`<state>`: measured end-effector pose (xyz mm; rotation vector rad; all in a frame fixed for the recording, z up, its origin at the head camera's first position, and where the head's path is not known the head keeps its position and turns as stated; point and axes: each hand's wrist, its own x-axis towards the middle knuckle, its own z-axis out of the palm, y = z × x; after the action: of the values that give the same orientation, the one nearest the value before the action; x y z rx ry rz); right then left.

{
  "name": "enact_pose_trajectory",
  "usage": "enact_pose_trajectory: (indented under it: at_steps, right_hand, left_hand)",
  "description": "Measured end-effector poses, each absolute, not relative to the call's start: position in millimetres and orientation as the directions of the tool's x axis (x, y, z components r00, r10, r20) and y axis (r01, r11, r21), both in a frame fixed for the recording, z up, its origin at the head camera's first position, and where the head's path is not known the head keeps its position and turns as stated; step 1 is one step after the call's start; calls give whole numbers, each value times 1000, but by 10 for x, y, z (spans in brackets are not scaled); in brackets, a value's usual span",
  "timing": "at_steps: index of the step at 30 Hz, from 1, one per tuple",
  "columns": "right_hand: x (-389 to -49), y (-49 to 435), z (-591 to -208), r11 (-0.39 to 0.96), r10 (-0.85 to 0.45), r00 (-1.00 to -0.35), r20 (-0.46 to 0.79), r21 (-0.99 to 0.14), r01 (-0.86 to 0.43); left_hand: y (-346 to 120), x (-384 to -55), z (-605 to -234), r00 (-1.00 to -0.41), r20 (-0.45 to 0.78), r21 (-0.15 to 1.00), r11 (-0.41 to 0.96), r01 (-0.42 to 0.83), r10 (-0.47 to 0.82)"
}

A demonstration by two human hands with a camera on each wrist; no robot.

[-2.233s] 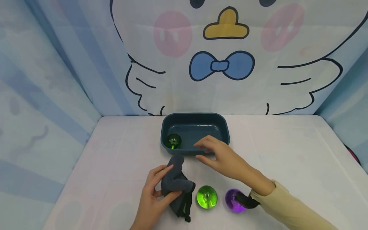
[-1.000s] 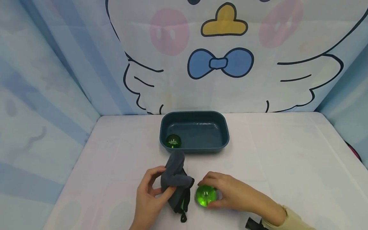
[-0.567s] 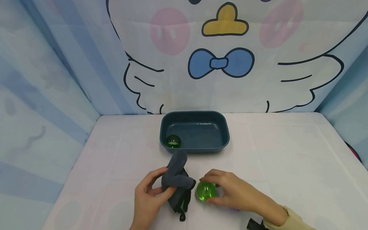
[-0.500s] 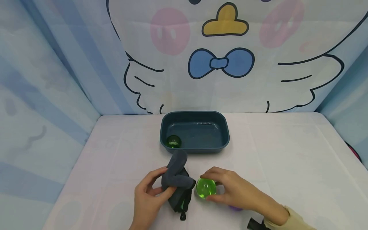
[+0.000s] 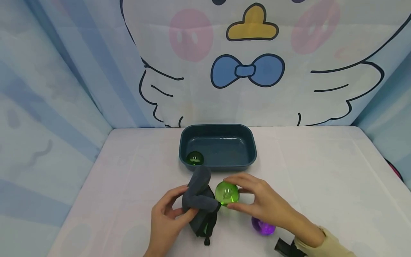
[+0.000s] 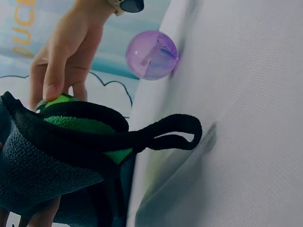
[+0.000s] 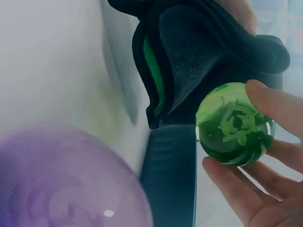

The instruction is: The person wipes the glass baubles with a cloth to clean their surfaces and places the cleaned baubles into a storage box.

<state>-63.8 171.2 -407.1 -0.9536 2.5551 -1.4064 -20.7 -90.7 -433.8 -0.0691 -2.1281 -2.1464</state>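
Observation:
My left hand [image 5: 170, 217] grips a bunched dark grey cloth [image 5: 200, 203] with black edging, a hanging loop and a green side showing in its fold. Between thumb and fingers, my right hand [image 5: 261, 200] pinches a clear bright green ball [image 5: 227, 193], raised over the table just right of the cloth. In the right wrist view the green ball [image 7: 234, 124] shows a patterned figure inside. A clear purple ball [image 5: 264, 226] sits on the table below my right hand. Some of my left fingers are hidden behind the cloth.
A dark blue-green rectangular tub [image 5: 231, 168] stands at the back of the table, beyond both hands. Inside its front left corner lies another green ball [image 5: 194, 158]. A printed curtain [image 5: 247, 100] closes off the back. A black strap piece [image 5: 285, 248] is at my right wrist.
My right hand came down from over the tub's front edge, took hold of the green ball and lifted it forward beside the cloth. The left hand keeps its hold, nearly still.

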Motion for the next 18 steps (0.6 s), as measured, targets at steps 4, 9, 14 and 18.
enact_pose_trajectory:
  at_steps: [4,9,14,18]
  right_hand:
    - [-633,1678,-4049,354,-525,-810,261,-799,-486]
    - [-625,1642,-3998,344,-457,-855,246,-837,-425]
    - [-619,1610,-3983,303,-420,-871,255,-865,-400]
    - [-614,1590,-3996,265,-391,-873,292,-872,-411]
  left_hand:
    - [-891,-212,-4339,-991,135,990,-30,136,-22]
    - [-858,-218,-4326,-987,159,986,-56,159,5]
    - [-814,-228,-4302,-986,167,984,-62,165,22]
    - [-772,-229,-4294,-981,190,981,-49,188,49]
